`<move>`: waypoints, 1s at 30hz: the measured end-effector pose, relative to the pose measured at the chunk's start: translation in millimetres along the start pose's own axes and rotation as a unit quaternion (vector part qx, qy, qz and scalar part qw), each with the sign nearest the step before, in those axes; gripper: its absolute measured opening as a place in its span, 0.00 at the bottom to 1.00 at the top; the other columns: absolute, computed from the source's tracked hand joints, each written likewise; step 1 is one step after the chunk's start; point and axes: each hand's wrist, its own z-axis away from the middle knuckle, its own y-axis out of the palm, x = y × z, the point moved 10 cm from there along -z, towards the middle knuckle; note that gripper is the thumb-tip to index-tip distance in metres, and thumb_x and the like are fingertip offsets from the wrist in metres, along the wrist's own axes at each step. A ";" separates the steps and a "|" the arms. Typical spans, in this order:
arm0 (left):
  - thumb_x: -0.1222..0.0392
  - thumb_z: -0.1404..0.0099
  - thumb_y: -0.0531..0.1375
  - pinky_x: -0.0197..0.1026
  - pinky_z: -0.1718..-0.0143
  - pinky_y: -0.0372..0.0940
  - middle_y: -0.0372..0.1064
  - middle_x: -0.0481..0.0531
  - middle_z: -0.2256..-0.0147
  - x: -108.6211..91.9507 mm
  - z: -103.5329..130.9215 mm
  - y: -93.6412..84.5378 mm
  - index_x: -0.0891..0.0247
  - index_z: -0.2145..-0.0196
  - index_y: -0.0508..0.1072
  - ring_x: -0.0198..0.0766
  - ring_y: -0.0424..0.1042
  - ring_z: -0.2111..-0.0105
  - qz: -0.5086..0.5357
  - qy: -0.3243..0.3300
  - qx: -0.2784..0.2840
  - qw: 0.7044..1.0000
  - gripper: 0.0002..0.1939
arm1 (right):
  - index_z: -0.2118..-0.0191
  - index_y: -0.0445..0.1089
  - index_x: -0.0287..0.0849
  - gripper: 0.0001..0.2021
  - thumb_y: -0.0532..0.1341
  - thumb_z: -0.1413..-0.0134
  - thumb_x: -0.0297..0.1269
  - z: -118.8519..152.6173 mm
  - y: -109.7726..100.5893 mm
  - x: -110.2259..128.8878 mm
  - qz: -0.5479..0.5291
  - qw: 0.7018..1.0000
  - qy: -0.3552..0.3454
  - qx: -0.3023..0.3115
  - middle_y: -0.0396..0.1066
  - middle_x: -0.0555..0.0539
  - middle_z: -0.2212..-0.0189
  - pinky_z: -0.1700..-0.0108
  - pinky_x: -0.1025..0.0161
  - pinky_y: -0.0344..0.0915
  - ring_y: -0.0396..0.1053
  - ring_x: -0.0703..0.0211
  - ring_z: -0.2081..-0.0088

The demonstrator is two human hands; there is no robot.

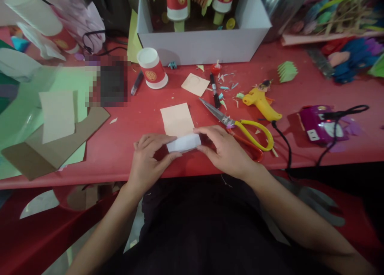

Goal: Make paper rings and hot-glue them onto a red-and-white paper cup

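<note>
Between my two hands, near the table's front edge, is a small white rolled piece of paper. My left hand pinches its left end with thumb and fingers. The right end is gripped the same way by my right hand. Just beyond the roll lies a square of cream paper. Scissors with yellow and red handles rest close to my right hand, blades pointing away to the left. A second cream square, marked with a faint circle, lies farther back.
A red and white paper cup stands upside down before a white box. To the right are a yellow glue gun with a cord and a purple power box. Cardboard and green paper lie left. A black marker sits among scraps.
</note>
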 end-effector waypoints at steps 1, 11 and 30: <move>0.46 0.40 0.67 0.52 0.51 0.62 0.79 0.52 0.59 -0.4 0.5 0.4 0.54 0.55 0.78 0.49 0.73 0.55 -0.001 0.003 -0.002 1.000 0.18 | 0.45 0.65 0.46 0.17 0.60 0.39 0.27 0.1 -0.6 1.7 0.008 1.000 -0.008 -0.003 0.72 0.42 0.47 0.43 0.46 0.65 0.67 0.45 0.45; 0.49 0.37 0.66 0.52 0.49 0.61 0.77 0.56 0.54 -9.8 9.8 2.0 0.57 0.49 0.75 0.48 0.73 0.53 -0.064 0.065 -0.013 0.996 0.21 | 0.45 0.65 0.41 0.19 0.60 0.40 0.24 2.2 0.8 8.3 0.059 0.997 -0.052 -0.025 0.73 0.39 0.49 0.44 0.45 0.67 0.67 0.44 0.47; 0.58 0.31 0.61 0.53 0.47 0.64 0.75 0.54 0.52 -0.4 8.2 2.8 0.56 0.46 0.72 0.46 0.72 0.49 -0.017 0.063 0.051 0.997 0.17 | 0.42 0.64 0.38 0.19 0.59 0.38 0.26 6.3 3.5 13.1 0.075 0.995 -0.066 -0.028 0.73 0.39 0.46 0.42 0.47 0.66 0.65 0.45 0.45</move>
